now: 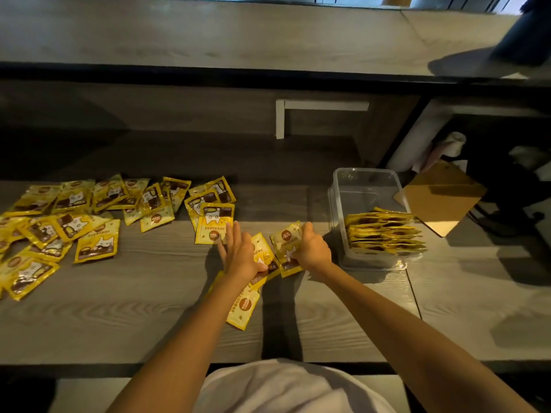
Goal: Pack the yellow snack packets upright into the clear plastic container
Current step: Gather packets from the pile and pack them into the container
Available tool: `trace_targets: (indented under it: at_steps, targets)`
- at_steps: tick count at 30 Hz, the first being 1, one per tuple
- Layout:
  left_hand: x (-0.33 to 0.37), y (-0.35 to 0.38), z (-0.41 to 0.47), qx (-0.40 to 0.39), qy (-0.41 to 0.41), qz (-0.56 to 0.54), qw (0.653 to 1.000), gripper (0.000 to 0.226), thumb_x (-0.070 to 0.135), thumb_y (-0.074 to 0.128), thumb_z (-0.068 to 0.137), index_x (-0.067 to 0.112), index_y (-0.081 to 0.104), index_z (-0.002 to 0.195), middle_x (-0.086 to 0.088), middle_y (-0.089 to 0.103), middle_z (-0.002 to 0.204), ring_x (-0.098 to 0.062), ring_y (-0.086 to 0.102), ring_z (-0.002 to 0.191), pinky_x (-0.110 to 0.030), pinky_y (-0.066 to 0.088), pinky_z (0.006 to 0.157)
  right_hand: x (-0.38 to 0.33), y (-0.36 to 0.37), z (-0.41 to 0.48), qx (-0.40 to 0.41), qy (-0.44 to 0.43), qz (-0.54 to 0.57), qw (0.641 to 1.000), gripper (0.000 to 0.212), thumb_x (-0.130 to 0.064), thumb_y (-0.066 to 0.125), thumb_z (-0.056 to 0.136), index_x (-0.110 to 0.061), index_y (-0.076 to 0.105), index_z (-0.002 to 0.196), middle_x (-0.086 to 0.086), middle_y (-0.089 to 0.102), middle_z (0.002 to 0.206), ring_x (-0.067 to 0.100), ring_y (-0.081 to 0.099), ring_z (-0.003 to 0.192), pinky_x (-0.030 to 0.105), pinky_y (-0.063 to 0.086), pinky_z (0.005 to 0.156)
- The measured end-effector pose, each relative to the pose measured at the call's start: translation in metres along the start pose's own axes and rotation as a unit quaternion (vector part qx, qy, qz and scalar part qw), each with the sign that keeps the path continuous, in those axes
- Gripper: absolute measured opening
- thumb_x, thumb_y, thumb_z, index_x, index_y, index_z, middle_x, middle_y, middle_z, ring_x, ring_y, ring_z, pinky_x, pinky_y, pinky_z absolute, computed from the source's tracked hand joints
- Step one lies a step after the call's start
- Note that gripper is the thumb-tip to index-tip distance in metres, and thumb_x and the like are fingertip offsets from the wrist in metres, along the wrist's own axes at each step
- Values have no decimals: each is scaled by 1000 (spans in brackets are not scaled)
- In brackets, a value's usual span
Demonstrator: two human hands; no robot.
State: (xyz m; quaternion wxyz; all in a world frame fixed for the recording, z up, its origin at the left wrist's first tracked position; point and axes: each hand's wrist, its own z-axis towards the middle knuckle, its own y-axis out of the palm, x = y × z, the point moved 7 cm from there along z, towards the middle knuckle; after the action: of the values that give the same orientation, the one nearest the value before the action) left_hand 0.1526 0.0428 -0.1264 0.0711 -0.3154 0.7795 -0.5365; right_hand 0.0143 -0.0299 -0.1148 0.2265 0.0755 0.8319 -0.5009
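Many yellow snack packets (pixel 89 216) lie scattered flat across the left of the wooden table (pixel 149 308). A clear plastic container (pixel 366 192) stands at the right, with several packets (pixel 384 234) set upright on edge in its near half. My right hand (pixel 310 248) grips a small stack of packets (pixel 286 236) just left of the container. My left hand (pixel 238 251) lies with straight fingers on more packets (pixel 262 251) beside it. One packet (pixel 243 308) lies partly under my left wrist.
A brown clipboard (pixel 441 201) leans off the table edge right of the container. A raised counter (pixel 208 34) runs along the back, with a white bracket (pixel 280 117) under it. Dark clutter fills the space at the far right.
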Motion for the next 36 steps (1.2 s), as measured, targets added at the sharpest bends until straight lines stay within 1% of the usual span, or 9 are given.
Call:
trace_targets:
  at_steps: [3,6,8,13,16,21,28,34,36]
  targets:
    - [12,-14,-4,60,-8,-82,995,59,21,73,78,11,39,124,-13,47,136,-29,40,131,-40,32,104,-8,-20,2,35,-53,-11,998,27,-16,53,89,-9,56,115,18,65,112,38,61,105,45,50,83]
    - [26,-32,-8,92,4,-148,985,34,10,64,85,12,44,113,-12,62,113,-30,59,106,-33,42,72,-14,-45,5,78,-75,17,994,18,-12,49,89,-6,64,98,18,68,102,38,63,97,48,55,79]
    - [34,-48,-8,117,9,-173,978,27,10,63,86,15,49,108,-12,62,109,-29,60,99,-32,40,67,-16,-63,8,102,-84,58,989,16,-12,49,89,-5,62,96,17,69,100,34,65,94,47,56,79]
    - [75,-95,-11,187,64,-207,958,19,5,55,87,11,63,104,-13,67,105,-29,61,101,-38,49,78,-8,-119,14,156,-102,184,965,15,-8,56,89,-10,57,104,7,66,106,19,63,101,35,57,82]
    - [108,-117,-19,217,99,-230,944,19,4,54,88,12,64,103,-10,67,106,-26,59,104,-41,51,89,9,-154,18,192,-116,264,938,31,1,55,88,-10,56,116,8,65,115,19,61,109,30,55,83]
    - [166,-131,-24,246,177,-243,921,15,1,56,86,11,65,94,-9,70,96,-25,62,97,-41,48,93,55,-194,27,211,-73,356,908,26,1,50,90,-5,61,112,11,65,114,22,61,108,34,54,84]
    - [227,-93,-10,159,234,-212,935,20,-2,51,85,9,66,93,-12,69,95,-30,60,97,-41,49,87,109,-195,36,171,-29,456,873,20,1,46,90,-11,54,104,9,59,106,24,59,104,31,54,75]
    - [244,-63,1,68,246,-181,950,26,1,46,91,10,65,107,-13,67,105,-27,60,103,-40,51,90,127,-184,45,116,-30,432,894,26,7,52,84,-15,50,71,3,57,77,13,56,74,21,45,59]
    - [242,-55,4,43,239,-151,958,27,3,47,92,10,65,111,-12,67,109,-26,60,106,-38,49,93,127,-178,49,83,-30,421,903,25,1,53,86,-16,48,68,4,55,76,16,54,77,22,44,62]
